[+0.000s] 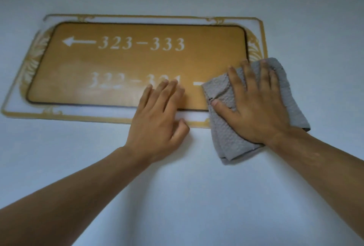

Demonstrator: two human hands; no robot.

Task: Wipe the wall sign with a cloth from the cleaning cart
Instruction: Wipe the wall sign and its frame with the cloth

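Note:
A golden wall sign (128, 64) with white room numbers and an arrow hangs on a pale wall, framed by a clear plate with gold trim. My right hand (254, 103) lies flat, fingers spread, pressing a folded grey cloth (226, 133) against the sign's lower right corner. The cloth covers that corner and hangs below the frame. My left hand (159, 115) rests flat on the sign's lower edge just left of the cloth, holding nothing. It hides part of the lower row of numbers.
The pale wall (177, 186) surrounds the sign on all sides. Both of my bare forearms reach up from the bottom corners of the view. No cart or other object shows.

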